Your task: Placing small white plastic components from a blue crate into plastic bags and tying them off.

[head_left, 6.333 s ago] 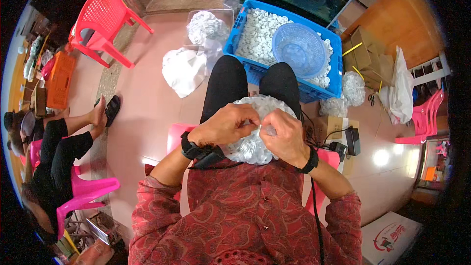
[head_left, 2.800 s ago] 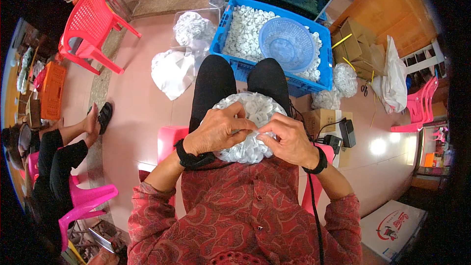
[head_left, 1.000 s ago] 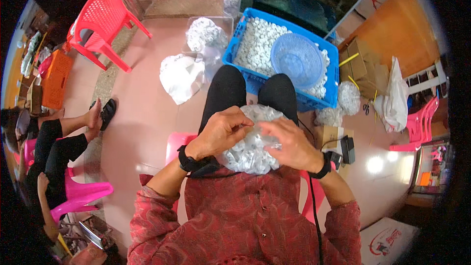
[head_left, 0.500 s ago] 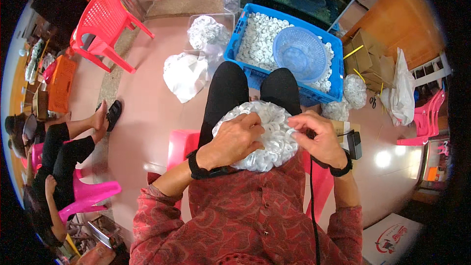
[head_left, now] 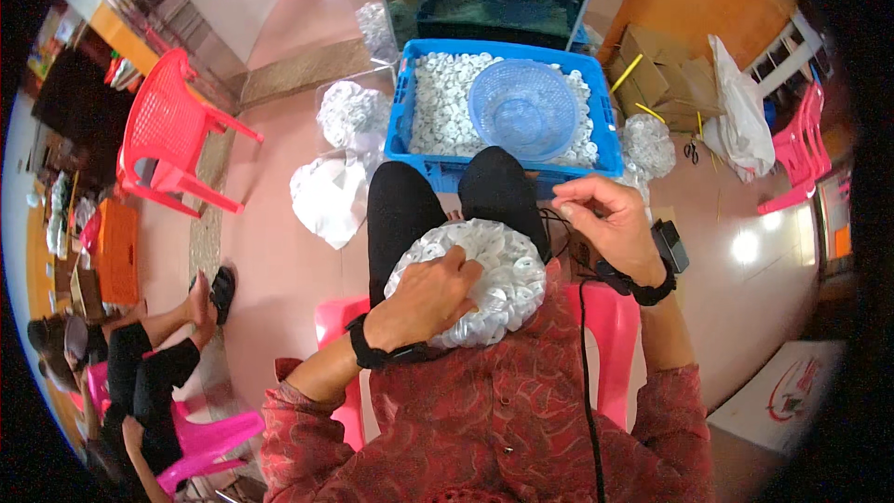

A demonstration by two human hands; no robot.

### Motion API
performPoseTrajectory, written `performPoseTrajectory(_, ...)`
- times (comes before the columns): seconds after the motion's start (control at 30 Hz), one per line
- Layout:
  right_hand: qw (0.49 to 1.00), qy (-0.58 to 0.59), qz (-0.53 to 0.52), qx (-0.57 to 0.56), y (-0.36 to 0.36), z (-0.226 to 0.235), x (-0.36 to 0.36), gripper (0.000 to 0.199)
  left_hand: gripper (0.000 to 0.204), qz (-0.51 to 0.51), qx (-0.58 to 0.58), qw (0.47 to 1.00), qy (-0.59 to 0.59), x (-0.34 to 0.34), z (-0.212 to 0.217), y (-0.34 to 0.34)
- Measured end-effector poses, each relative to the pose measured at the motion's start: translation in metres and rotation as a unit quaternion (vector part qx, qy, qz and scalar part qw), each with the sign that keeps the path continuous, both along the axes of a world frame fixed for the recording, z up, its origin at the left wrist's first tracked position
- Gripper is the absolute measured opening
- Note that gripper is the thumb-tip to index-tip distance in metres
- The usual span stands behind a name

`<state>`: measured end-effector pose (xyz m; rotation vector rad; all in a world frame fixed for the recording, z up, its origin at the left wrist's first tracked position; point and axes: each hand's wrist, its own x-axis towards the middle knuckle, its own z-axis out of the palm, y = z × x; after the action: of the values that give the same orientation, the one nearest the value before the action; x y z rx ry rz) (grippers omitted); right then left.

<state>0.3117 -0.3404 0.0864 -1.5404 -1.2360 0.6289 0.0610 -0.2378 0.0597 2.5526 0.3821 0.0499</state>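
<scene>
Because my lap [head_left: 406, 214] cradles the bundle of white discs [head_left: 510, 272], likely against rolling, my left hand [head_left: 428, 296] covers its left side, my right hand [head_left: 615, 226] hovers beyond the lap's right edge, and whether either's bent fingers [head_left: 585, 188] pinch anything I cannot tell.

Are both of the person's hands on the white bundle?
No, the left hand is on the white bundle, but the right hand is apart.
</scene>
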Motion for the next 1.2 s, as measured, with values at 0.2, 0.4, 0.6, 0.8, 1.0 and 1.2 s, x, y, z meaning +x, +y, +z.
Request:
performPoseTrajectory(0.2,0.994,-0.063,0.088,-0.029,-0.002,-0.01,0.0,0.015,0.034,0.052,-0.028,0.998,0.013,-0.007,-0.001,0.0)
performPoseTrajectory(0.4,0.942,-0.223,0.233,-0.091,-0.004,-0.036,0.005,0.022,0.032,0.093,-0.073,0.992,0.037,-0.007,-0.002,0.001)
performPoseTrajectory(0.6,0.935,-0.207,0.267,-0.108,-0.003,-0.048,0.006,0.025,0.025,0.057,0.015,0.998,0.032,-0.004,-0.002,-0.004)
performPoseTrajectory(0.8,0.926,-0.194,0.258,-0.194,-0.003,-0.046,0.003,0.023,0.028,0.065,0.016,0.997,0.026,-0.002,-0.012,-0.009)
performPoseTrajectory(1.0,0.921,-0.225,0.254,-0.194,-0.004,-0.058,0.007,0.026,0.026,0.042,0.026,0.998,0.028,0.002,-0.009,-0.007)
performPoseTrajectory(1.2,0.925,-0.233,0.246,-0.175,-0.005,-0.069,0.014,0.026,0.027,0.087,-0.105,0.991,0.009,0.002,-0.005,0.005)
